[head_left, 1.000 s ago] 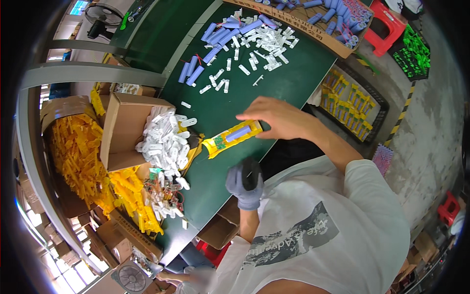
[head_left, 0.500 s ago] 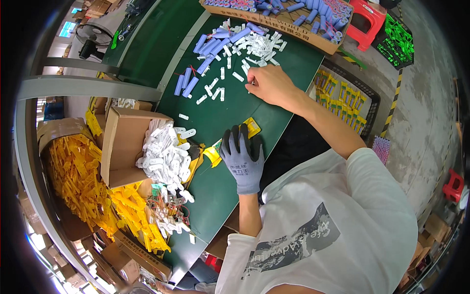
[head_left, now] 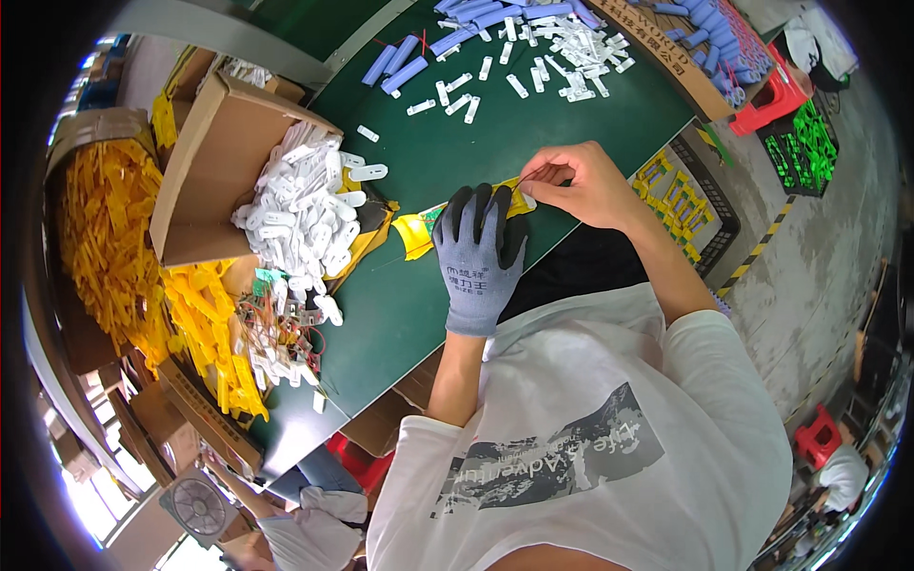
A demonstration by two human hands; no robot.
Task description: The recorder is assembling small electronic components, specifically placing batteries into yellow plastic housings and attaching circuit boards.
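Note:
My left hand (head_left: 479,249), in a grey glove with dark fingertips, lies flat with its fingers stretched over a yellow-wrapped piece (head_left: 413,235). A bit of green and white shows at the piece's left part, and its middle is hidden under the glove. At the piece's right end my bare right hand (head_left: 588,187) has thumb and forefinger pinched together; what they hold is too small to make out. Beyond both hands lie loose white plastic strips (head_left: 517,86) and several blue-violet cylindrical cells (head_left: 406,75), some with red wires.
To the left, an open carton (head_left: 205,181) spills white oval plastic parts (head_left: 300,214). Yellow sleeves (head_left: 109,238) fill a bin beside it. Wired circuit boards (head_left: 276,328) lie nearer. A box of cells (head_left: 705,57) stands far right; a black crate (head_left: 719,224) holds yellow pieces below the table edge.
My right hand has come back from the white strips to the right end of the yellow piece. My left hand remains on the piece. The whole view has shifted.

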